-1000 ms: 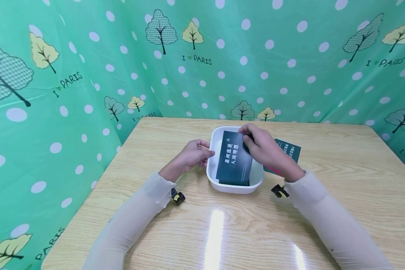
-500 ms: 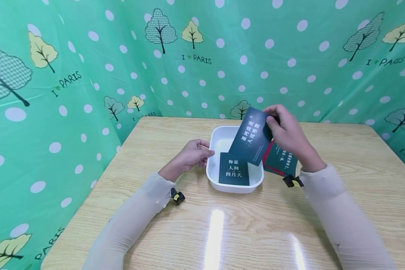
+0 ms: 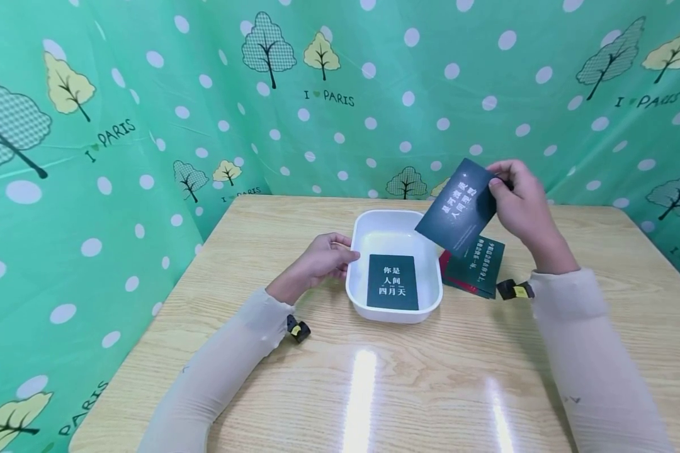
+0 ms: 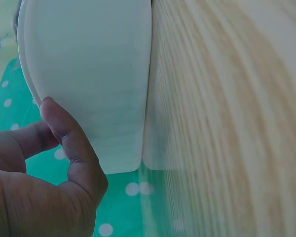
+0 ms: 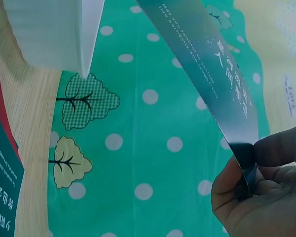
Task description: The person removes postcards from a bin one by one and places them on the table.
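Note:
A dark green card with white Chinese characters is pinched at its right edge by my right hand, raised and tilted above the table. In the right wrist view, thumb and fingers grip one end of this card. My left hand pinches the left rim of a white plastic basin; the left wrist view has its thumb against the basin's outer wall. Another dark green card lies flat inside the basin. Below the raised card, several green and red cards lie overlapping on the table.
The wooden table reaches back to a green polka-dot curtain printed with trees. The loose cards lie just right of the basin. A black strap piece hangs at the left wrist, another at the right.
My right hand has lifted the card out of the basin and carried it up and right, over the cards on the table. The left hand keeps its place on the rim.

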`<state>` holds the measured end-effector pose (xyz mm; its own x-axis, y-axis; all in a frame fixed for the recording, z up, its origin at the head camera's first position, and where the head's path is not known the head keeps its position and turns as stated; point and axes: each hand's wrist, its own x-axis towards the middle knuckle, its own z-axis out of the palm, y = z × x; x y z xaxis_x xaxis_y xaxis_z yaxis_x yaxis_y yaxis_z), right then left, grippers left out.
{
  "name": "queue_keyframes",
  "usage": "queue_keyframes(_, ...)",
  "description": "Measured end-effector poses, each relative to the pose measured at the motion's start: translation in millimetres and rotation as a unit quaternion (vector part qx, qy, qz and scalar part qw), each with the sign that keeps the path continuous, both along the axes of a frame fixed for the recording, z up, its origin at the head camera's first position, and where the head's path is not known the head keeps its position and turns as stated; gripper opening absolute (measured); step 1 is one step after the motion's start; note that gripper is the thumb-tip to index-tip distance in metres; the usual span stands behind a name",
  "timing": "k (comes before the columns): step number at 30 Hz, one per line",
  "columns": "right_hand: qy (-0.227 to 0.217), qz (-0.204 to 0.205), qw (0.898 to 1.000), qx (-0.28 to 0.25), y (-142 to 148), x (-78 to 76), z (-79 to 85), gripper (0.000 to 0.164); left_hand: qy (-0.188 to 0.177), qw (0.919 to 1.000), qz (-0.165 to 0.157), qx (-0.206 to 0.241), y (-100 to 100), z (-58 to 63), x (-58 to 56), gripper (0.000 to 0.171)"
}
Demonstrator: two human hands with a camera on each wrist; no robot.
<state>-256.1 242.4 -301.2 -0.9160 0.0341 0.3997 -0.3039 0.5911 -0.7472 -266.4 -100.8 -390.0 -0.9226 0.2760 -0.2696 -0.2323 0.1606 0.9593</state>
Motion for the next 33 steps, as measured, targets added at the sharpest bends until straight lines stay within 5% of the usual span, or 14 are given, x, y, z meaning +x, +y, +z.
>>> queue_keyframes(17,-0.107,-0.082,0.991,0.004,31,-17.0,-18.7,0.038,-0.003,1.0000,0.002,0.001,0,-0.7,-1.0,0.036)
queue_keyframes(33,-0.232,-0.030,0.972,0.038,44,-36.3,-61.3,0.040,-0.002,1.0000,-0.001,0.005,0,0.5,0.1,0.036)
